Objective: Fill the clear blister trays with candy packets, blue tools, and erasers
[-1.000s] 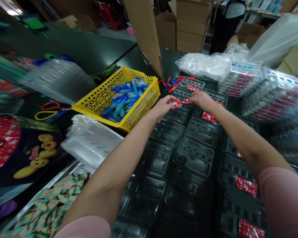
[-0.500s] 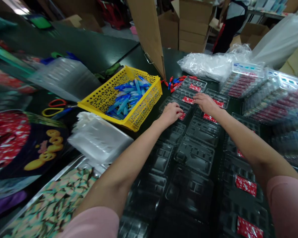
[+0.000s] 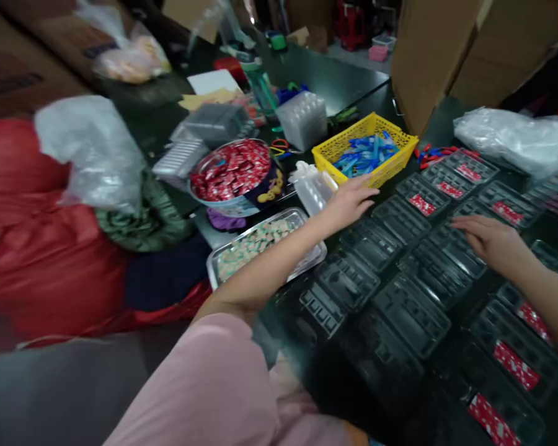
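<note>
My left hand point(image 3: 351, 201) is open, fingers stretched out, just in front of a yellow basket point(image 3: 320, 162) of blue pen-like pieces point(image 3: 365, 153). No item shows in it. My right hand point(image 3: 497, 241) hovers over the clear plastic blister trays point(image 3: 439, 272), fingers extended and thumb slightly apart; its palm is hidden. Small red patterned packets point(image 3: 422, 204) lie in several trays at the far end and in a row on the right. The nearer middle trays have no packets in them.
Left of the trays stand a metal tray point(image 3: 212, 263) of small pale-green pieces, a tub point(image 3: 227, 207) of red packets and scissors point(image 3: 281, 147). Behind are red and blue pieces point(image 3: 434, 155), a plastic bag point(image 3: 516, 139) and a cardboard flap point(image 3: 432, 56). Red sacks point(image 3: 51, 260) lie far left.
The view has swung left. My left hand has left the tray with a red packet and come back towards the basket. My right hand has drawn back nearer over the trays.
</note>
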{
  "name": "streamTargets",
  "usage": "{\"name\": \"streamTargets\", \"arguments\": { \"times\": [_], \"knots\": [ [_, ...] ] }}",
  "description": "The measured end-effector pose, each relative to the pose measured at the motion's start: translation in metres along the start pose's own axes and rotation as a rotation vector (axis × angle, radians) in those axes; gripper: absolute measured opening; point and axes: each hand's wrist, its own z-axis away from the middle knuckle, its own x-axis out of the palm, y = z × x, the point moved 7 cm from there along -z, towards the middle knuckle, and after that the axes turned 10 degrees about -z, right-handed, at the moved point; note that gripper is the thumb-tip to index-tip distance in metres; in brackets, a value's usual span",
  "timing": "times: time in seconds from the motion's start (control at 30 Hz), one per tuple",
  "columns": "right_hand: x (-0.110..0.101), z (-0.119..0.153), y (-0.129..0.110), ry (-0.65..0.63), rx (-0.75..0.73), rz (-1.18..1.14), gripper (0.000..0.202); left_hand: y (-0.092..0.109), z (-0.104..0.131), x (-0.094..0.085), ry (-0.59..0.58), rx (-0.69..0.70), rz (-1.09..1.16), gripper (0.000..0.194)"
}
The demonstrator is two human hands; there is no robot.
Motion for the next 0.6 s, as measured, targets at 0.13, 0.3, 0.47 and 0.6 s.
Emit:
{"name": "streamTargets", "arguments": {
  "times": [0.13, 0.3, 0.47, 0.6],
  "knots": [
    [0.008, 0.017, -0.048, -0.019, 0.016, -0.053, 0.045, -0.036, 0.058, -0.126, 0.232, -0.223, -0.095, 0.030],
    [0.025, 0.029, -0.094, -0.032, -0.004, -0.080, 0.049, -0.063, 0.130, -0.235, 0.358, -0.262, -0.382, 0.026],
    [0.027, 0.031, -0.131, 0.035, -0.019, -0.060, 0.039, -0.061, 0.126, -0.292, 0.455, -0.177, -0.650, 0.027],
    [0.024, 0.040, -0.159, 0.001, -0.037, 0.039, 0.029, -0.075, 0.067, -0.292, 0.185, -0.141, -1.064, 0.047]
  ]
}}
